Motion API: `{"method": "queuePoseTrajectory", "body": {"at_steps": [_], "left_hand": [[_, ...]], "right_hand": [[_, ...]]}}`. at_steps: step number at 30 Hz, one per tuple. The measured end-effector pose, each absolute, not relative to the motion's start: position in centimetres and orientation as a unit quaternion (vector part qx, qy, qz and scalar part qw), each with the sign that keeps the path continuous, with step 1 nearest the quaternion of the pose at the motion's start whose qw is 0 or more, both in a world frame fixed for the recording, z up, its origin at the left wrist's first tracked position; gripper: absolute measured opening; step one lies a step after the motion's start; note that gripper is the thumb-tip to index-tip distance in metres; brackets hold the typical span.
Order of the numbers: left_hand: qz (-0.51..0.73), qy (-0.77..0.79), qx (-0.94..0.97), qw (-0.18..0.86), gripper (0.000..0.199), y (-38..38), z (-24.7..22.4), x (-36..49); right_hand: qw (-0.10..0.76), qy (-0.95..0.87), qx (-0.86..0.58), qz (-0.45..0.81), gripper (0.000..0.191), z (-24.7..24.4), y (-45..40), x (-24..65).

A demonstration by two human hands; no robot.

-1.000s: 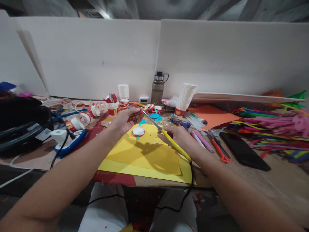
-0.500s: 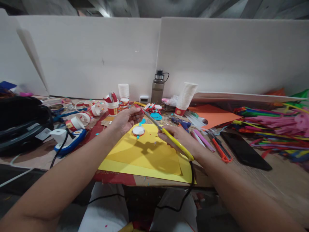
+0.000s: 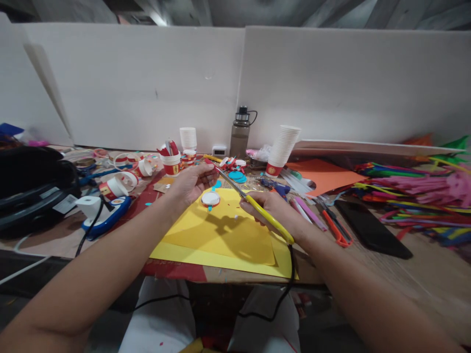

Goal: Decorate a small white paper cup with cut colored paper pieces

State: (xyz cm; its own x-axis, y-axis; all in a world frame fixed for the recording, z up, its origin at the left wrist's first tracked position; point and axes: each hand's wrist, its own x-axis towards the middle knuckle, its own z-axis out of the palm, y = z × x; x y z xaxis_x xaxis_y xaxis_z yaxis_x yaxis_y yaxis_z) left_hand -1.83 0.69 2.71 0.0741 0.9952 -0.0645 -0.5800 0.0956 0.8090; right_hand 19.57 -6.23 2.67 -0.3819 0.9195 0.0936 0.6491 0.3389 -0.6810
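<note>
Yellow-handled scissors [image 3: 267, 215] are gripped in my right hand [image 3: 270, 208], their blades pointing up and left. At the blade tips, my left hand [image 3: 195, 181] pinches a small red piece [image 3: 209, 162] between thumb and fingers. Both hands are held above the yellow paper sheets [image 3: 221, 240]. On that paper, below my left hand, lies a round white disc [image 3: 211, 198] with a red rim and small blue tabs. Blue paper discs [image 3: 237, 177] lie behind the scissors.
Stacked paper cups [image 3: 282, 152], a bottle [image 3: 239, 135] and a cup of red pieces [image 3: 170, 164] stand at the back. Rightward lie a glue gun [image 3: 275, 186], an orange cutter [image 3: 334, 228], a phone [image 3: 371, 228] and pipe cleaners [image 3: 434, 189]. Cut cups [image 3: 114, 188] are left.
</note>
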Motion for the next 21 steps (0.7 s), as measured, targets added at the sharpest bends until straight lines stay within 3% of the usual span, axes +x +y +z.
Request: {"method": "queuePoseTrajectory", "body": {"at_steps": [21], "left_hand": [[0.596,0.337,0.317,0.656,0.005,0.65,2.54,-1.77]], "right_hand": [[0.260,-0.788,-0.503,0.240,0.029,2.82,-6.42,19.27]]}}
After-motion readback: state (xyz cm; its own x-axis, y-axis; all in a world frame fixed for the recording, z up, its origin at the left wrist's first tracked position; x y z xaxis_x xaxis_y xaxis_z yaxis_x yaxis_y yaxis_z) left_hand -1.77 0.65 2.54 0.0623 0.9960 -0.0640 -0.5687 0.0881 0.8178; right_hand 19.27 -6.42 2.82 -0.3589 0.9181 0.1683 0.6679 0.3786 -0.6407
